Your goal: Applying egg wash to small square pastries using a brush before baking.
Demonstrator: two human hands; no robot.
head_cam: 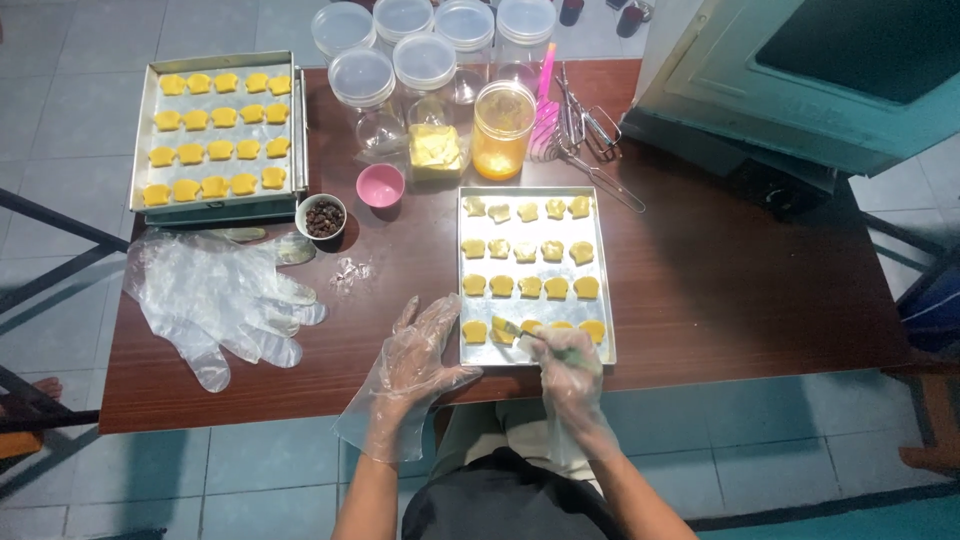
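The brush [520,333] lies across the front row of yellow cookies [528,287] on the near baking tray [606,300], its tip on the second cookie from the left. The right hand [568,362], in a thin clear glove, is closed around the brush handle at the tray's front edge. The left hand [418,358], gloved too, rests flat and open on the brown table [720,280] just left of the tray, holding nothing. Behind the tray stand a jar of orange liquid [502,130], a pink cup [381,186] and a small bowl of raisins [322,216]. Far left of the tray lie spare gloves [215,295] and a second tray of cookies [215,130]
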